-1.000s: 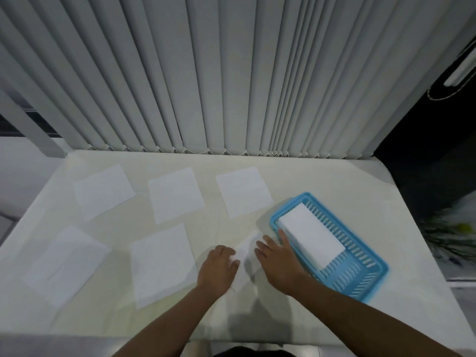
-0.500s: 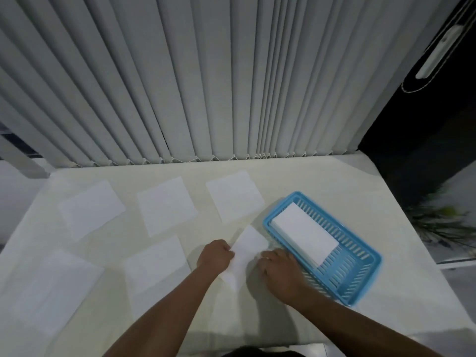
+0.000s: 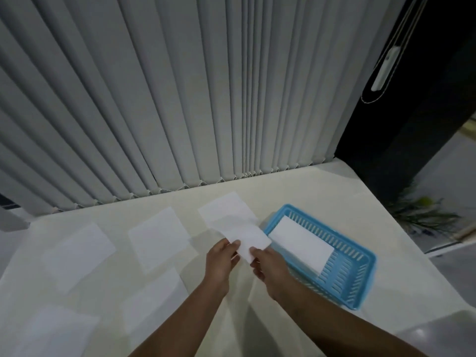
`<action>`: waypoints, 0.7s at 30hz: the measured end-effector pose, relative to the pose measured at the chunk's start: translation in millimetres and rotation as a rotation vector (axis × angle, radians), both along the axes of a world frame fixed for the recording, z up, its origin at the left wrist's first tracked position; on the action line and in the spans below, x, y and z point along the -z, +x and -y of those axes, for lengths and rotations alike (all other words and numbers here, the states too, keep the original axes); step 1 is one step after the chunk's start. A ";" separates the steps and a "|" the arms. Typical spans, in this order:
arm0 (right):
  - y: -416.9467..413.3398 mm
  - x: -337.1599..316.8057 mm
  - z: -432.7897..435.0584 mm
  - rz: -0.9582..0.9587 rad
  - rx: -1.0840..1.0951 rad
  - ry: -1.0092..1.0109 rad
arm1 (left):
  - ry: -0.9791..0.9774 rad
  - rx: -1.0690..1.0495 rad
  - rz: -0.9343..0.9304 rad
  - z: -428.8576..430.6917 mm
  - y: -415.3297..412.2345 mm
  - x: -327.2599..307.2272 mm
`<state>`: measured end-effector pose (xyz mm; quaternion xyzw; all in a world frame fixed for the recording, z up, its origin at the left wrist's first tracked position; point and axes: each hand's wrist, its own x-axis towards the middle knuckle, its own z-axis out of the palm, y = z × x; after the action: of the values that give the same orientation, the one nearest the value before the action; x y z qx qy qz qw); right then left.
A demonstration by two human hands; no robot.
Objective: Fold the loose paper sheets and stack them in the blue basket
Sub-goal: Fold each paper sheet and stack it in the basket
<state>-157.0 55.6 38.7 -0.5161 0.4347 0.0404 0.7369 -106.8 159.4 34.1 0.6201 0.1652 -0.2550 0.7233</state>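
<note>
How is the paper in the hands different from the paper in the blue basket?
The held paper is pinched by the left hand and right hand, up off the table; the basket paper lies flat inside the blue basket, untouched. The held paper has its near end hidden by fingers; the basket paper shows whole. Both are white rectangles.

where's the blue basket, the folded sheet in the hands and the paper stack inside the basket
blue basket (image 3: 365,284), head view, on its right end wall
held folded sheet (image 3: 246,239), head view, middle of the sheet
paper stack (image 3: 301,243), head view, centre of the top sheet
</note>
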 end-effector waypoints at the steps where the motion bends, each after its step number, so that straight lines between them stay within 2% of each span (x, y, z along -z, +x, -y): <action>1: 1.0 -4.2 4.0 0.018 0.001 -0.061 | -0.023 0.004 -0.021 2.7 1.9 -0.3; 5: -7.4 -13.1 28.6 0.030 -0.030 -0.274 | -0.051 -0.009 -0.071 18.7 16.2 -2.0; 13: -35.5 -5.7 81.5 -0.078 0.007 -0.501 | -0.043 0.060 -0.084 71.4 37.4 -1.2; 16: -47.1 1.5 98.0 -0.128 0.042 -0.534 | 0.097 0.125 0.040 84.7 41.7 -0.3; 19: -58.4 6.0 112.9 -0.163 0.120 -0.532 | 0.328 0.340 0.231 90.1 40.5 9.1; 21: -65.8 10.8 120.6 -0.176 0.173 -0.519 | 0.467 0.467 0.289 89.3 37.6 17.7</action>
<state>-222.8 -64.9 27.9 -0.6429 0.5351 -0.0905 0.5405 -69.1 70.1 16.4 0.8193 -0.0312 -0.2785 0.5002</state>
